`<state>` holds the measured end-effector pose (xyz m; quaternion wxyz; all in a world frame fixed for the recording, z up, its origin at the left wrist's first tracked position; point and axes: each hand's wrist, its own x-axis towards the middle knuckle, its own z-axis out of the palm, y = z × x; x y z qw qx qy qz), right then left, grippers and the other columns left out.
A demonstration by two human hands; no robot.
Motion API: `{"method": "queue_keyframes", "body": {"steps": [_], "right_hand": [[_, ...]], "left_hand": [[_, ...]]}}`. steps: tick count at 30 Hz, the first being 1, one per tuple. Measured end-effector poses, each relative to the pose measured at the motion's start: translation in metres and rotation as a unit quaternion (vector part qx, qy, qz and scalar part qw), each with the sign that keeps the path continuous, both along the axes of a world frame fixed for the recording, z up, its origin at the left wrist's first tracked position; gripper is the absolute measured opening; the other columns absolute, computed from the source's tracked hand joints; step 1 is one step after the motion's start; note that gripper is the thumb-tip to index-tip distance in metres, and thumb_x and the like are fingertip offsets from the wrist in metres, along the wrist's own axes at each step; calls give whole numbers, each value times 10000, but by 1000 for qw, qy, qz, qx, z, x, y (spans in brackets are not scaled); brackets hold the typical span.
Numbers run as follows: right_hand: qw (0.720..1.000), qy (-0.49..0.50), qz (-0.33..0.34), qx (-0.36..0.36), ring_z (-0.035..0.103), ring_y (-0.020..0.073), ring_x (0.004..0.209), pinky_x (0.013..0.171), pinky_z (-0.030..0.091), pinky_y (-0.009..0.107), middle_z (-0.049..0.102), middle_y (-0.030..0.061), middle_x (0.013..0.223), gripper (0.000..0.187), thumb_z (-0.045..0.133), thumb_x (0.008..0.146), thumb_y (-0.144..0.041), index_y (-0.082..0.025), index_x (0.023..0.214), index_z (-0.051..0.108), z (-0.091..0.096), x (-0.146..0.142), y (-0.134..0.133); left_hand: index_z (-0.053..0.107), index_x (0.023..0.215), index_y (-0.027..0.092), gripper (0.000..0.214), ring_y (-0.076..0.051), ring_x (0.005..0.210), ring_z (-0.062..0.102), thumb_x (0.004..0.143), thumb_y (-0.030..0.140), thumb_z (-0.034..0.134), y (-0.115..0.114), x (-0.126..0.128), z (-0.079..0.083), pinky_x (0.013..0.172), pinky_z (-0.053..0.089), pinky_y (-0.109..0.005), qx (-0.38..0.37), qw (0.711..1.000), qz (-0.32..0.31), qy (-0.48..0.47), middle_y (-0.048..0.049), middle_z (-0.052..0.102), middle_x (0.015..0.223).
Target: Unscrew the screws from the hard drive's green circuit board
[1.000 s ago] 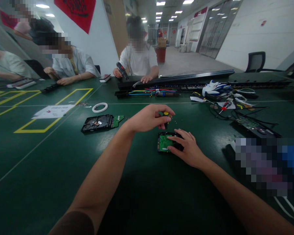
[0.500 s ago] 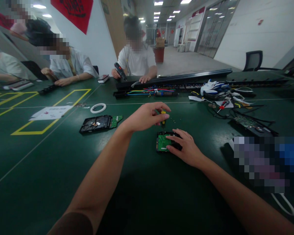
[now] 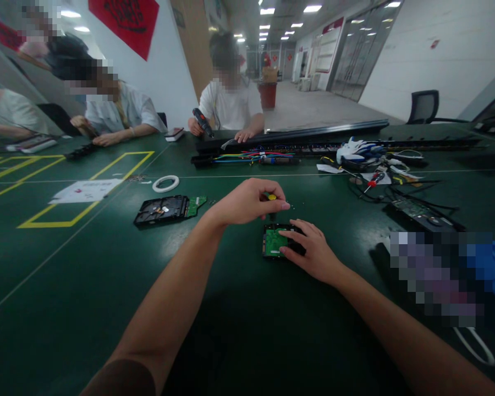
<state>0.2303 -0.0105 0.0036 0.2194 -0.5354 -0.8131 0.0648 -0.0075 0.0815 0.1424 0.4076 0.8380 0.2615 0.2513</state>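
Observation:
My left hand [image 3: 253, 202] is closed round a small screwdriver with a yellow handle [image 3: 271, 197], held upright above a hard drive. The hard drive [image 3: 275, 242] lies with its green circuit board facing up. Its far edge is under the tool, and I cannot make out the tip against it. My right hand [image 3: 311, 247] rests on the drive's right side, fingers apart, steadying it against the table. Tiny screws [image 3: 294, 207] lie scattered just beyond the drive.
To the left are another drive with a green board [image 3: 165, 210] and a white ring [image 3: 165, 183]. Cables, gloves [image 3: 355, 149] and a red screwdriver [image 3: 375, 180] lie at right. A long black rail [image 3: 325, 132] spans the back; a co-worker holds a power screwdriver [image 3: 202, 122].
My left fingers have closed more round the yellow handle and dropped slightly. The right hand stays on the drive.

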Motion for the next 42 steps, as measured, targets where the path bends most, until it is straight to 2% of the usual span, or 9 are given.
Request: {"method": "queue_keyframes", "body": {"steps": [5,10,14,17,21,26,29,33,42], "right_hand": [[1000,-3,-4,-1,432,373,1522,1217,334,690,523,107,1600,475,636,998,-548,-354,1430,662,-2,1,1],[1000,-6,-3,-2,449,374,1510,1214,339,691,530,116,1594,463,645,995,-535,-342,1414,678,-1,0,0],[1000,-2,-3,0,447,379,1511,1206,349,696,532,114,1592,469,644,994,-544,-347,1419,673,-2,0,0],[1000,1,0,5,448,377,1510,1205,353,694,532,110,1591,469,645,993,-550,-352,1417,672,-3,1,1],[1000,1,1,8,451,378,1508,1210,349,689,530,114,1592,477,649,990,-547,-344,1422,668,-3,1,1],[1000,-2,1,11,445,371,1512,1212,351,681,525,107,1595,463,638,997,-540,-345,1417,666,-3,1,1],[1000,-1,1,10,439,371,1515,1213,348,679,525,102,1596,462,638,998,-540,-354,1420,663,-3,1,0],[1000,0,0,7,448,373,1507,1206,352,684,529,109,1591,462,639,997,-541,-354,1419,664,-3,1,0],[1000,-3,0,9,444,359,1509,1214,341,679,527,101,1592,463,630,1002,-549,-356,1422,658,-3,1,0]], "left_hand": [[707,1075,139,296,-126,645,710,1014,423,649,-2,0,3,585,564,-218,-59,998,-18,-8,-32,714,795],[686,1159,98,295,-169,707,754,1058,337,545,-1,0,0,660,624,-278,-110,994,4,-24,-65,727,797],[688,1227,134,295,-125,684,726,1033,341,605,1,1,-1,632,599,-239,-53,998,13,-23,-47,719,914],[715,1159,156,277,-101,673,704,1007,381,661,2,2,-3,620,579,-219,-28,999,13,-23,-40,720,958],[685,983,146,324,-113,652,705,921,450,780,1,4,-5,572,554,-209,-38,999,34,-17,-43,727,871],[603,931,159,437,-133,610,715,824,479,880,-3,7,-6,513,521,-200,-60,996,59,-7,-49,729,792],[606,962,160,420,-129,601,715,835,457,874,-4,7,-6,512,532,-198,-63,997,44,-11,-35,722,807],[686,1140,181,297,-78,568,676,951,401,751,-4,5,-3,509,537,-186,-48,999,3,-3,-28,718,950],[730,1060,156,306,-107,639,698,997,450,677,-5,3,1,576,558,-199,-71,996,-48,6,-33,713,866]]}}
